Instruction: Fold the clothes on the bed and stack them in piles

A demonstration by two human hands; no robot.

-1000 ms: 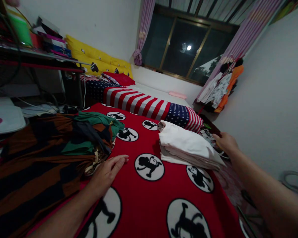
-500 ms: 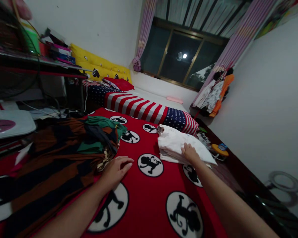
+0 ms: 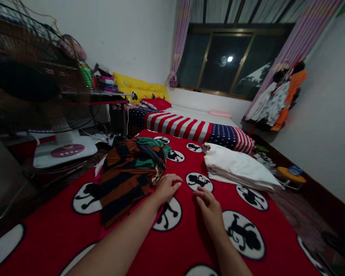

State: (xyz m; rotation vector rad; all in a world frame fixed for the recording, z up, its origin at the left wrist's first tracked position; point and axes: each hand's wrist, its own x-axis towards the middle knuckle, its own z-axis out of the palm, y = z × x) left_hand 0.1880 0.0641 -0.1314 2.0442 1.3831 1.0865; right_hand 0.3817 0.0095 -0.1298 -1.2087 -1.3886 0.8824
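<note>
Containers first: on the desk (image 3: 116, 102) at left we see a green container (image 3: 86, 77), partly behind the wire guard of the fan (image 3: 24, 80), and just beside it some small stacked boxes (image 3: 107, 83). We cannot make out the contents of either.

Hands: we note the left hand (image 3: 168, 188) palm down, fingers loosely extended and a little bent, thumb apart from them, with nothing in its grasp. It is just beside the right edge of the striped garment (image 3: 126, 174). The right hand (image 3: 209, 211) is half spread, fingers slightly curled toward the left hand, likewise holding nothing. We cannot tell whether either hand touches the red blanket (image 3: 186, 239) below.

Positions: the striped garment, brown and dark, lies spread on the left part of the blanket, with a crumpled green cloth (image 3: 153, 142) at its far end. We record the folded white stack (image 3: 240, 166) on the blanket at right, beyond the right hand and apart from it, layers visible along its near side
</note>
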